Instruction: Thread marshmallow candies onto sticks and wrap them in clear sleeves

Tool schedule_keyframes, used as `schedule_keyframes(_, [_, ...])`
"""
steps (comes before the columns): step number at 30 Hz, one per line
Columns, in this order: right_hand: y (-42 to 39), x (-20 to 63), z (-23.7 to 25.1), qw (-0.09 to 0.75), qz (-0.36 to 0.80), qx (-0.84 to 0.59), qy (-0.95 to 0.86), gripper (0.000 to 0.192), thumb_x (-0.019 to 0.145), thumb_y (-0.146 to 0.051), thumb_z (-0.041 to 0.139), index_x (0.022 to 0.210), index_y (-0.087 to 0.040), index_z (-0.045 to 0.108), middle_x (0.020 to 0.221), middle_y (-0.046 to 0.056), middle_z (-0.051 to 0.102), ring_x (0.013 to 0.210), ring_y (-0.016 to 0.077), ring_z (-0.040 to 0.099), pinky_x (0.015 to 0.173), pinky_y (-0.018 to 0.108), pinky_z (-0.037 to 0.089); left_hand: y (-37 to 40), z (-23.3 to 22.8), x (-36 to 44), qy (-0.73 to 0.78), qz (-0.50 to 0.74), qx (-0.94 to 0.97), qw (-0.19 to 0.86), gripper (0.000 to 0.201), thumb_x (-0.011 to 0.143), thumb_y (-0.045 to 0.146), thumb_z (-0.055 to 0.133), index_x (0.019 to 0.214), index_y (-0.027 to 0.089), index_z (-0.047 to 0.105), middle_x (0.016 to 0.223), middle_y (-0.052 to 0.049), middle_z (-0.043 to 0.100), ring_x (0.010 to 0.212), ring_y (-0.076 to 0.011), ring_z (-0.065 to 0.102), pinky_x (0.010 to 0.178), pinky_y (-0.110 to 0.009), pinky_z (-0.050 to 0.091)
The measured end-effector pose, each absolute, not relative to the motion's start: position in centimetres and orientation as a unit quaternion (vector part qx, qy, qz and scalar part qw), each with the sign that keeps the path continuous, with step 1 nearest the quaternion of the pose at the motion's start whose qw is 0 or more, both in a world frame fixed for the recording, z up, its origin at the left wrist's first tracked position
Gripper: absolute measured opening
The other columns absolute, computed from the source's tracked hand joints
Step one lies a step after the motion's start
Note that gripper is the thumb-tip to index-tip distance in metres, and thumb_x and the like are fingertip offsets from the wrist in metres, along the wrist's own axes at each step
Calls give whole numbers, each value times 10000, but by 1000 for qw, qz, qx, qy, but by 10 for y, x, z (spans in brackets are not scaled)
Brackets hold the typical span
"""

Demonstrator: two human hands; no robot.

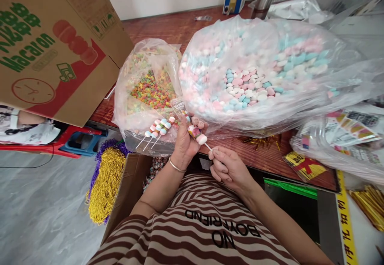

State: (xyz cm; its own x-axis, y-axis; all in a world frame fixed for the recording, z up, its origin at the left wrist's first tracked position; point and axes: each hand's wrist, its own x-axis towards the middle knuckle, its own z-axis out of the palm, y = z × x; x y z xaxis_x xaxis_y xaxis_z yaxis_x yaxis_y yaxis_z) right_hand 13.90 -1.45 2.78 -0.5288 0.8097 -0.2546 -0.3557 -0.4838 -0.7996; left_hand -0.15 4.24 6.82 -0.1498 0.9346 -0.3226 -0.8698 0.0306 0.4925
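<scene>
My left hand (185,141) is closed round a small printed clear wrapper (179,105) with a marshmallow skewer (201,139) partly inside it. A pink and white marshmallow shows at the wrapper's lower end. The fingers of my right hand (229,167) pinch the white stick (208,147) of this same skewer. To the left, several finished-looking candy skewers (158,129) of pastel marshmallows and ring candies lie on the front of a clear bag (124,93) of colourful ring candies (154,91). A large clear bag (204,49) of pastel marshmallows (249,83) stands behind my hands.
At the left stands a big cardboard box (99,49). Gold twist ties (264,141) and a yellow packet (304,165) lie on the wooden table (168,27). Printed wrappers (351,129) are at the right. An open carton (121,193) and gold bead strands (109,185) sit below left.
</scene>
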Motion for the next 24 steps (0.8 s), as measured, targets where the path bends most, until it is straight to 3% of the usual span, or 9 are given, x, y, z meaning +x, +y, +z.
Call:
schedule_keyframes(2, [-14,135,30,352,850,-279,-277,273,918,-455,648,821,-207,590,425,-167,230,297,32,106,342,202,308,40,66,4,298,682,53,666,306,934,511,628,863,214,642,631,58,506,562,-64,544,738,-210,560])
schedule_keyframes(5, [-13,129,28,375,834,-286,-287,289,908,-478,654,824,-208,592,418,-164,263,294,35,139,351,205,330,37,58,14,296,663,61,685,306,920,504,654,874,202,644,648,49,544,574,-67,572,732,-215,565])
schedule_keyframes(9, [-10,132,27,422,660,-396,-478,301,944,-484,606,831,-205,607,492,-90,441,410,80,379,446,222,375,40,52,10,322,658,65,678,304,890,474,711,920,175,663,774,3,663,713,-109,678,791,-268,584])
schedule_keyframes(12, [-10,140,27,400,539,-426,-606,291,992,-431,535,841,-200,628,579,-46,509,503,106,460,494,235,371,47,55,-6,303,694,62,650,286,931,456,664,1022,186,680,871,-15,704,807,-125,709,810,-274,586])
schedule_keyframes(17, [-8,146,18,407,303,-441,-741,217,1008,-277,499,877,-202,654,655,-3,600,569,129,496,603,270,395,58,62,-22,290,714,46,635,135,933,320,695,911,195,650,572,99,466,442,-20,438,572,-154,484])
schedule_keyframes(20, [-6,145,9,396,138,-409,-810,195,989,-193,508,928,-196,694,609,-1,585,562,138,475,684,307,392,63,63,-17,346,700,-2,625,247,927,358,696,803,176,584,560,95,442,446,-29,426,564,-172,472])
schedule_keyframes(24, [-4,140,4,380,106,-383,-835,206,997,-172,491,959,-197,692,578,-8,562,549,135,472,726,322,409,63,62,-6,399,688,-18,606,308,914,412,699,779,179,549,568,86,443,471,-52,451,544,-195,454])
